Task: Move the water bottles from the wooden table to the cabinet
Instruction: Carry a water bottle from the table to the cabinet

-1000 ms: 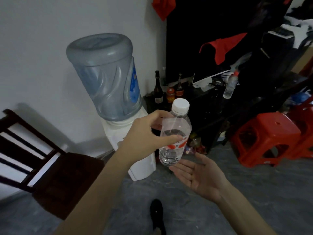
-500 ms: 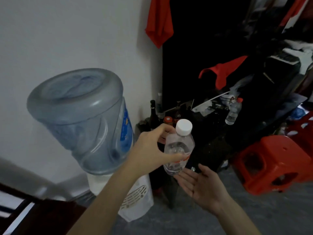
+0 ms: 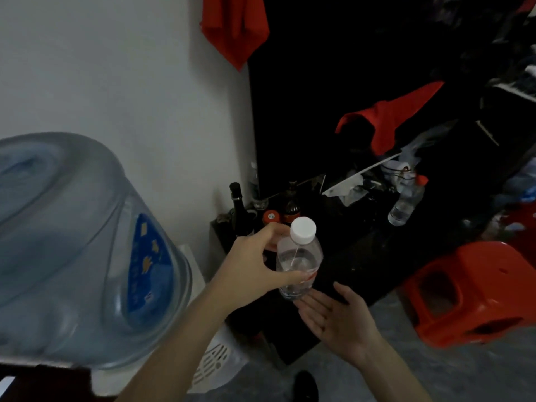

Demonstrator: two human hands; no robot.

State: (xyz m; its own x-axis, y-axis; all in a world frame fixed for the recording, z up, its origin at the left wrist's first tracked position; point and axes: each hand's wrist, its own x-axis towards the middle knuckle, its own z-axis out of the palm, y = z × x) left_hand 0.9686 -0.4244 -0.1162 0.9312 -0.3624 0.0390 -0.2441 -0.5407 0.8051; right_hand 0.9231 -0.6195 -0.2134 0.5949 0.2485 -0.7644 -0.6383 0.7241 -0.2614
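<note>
I have the water bottle (image 3: 298, 258) up in the air in front of the black cabinet (image 3: 362, 242), held upright with a slight tilt, its white cap (image 3: 303, 230) toward the cabinet top. My left hand (image 3: 255, 265) grips it round the middle, thumb across the near side on the red label and fingers curled behind. My right hand (image 3: 339, 317) lies flat, palm up, fingers straight, just beneath the bottle's base; I cannot tell whether the fingertips touch it. On the cabinet top, well to the right of my bottle, a second clear bottle (image 3: 406, 204) with a red cap leans among white clutter. At the cabinet's left end stand a dark glass bottle (image 3: 239, 207) and small jars. Left of the cabinet is the water dispenser jug (image 3: 87, 250); right of it, a red plastic stool (image 3: 475, 291).
</note>
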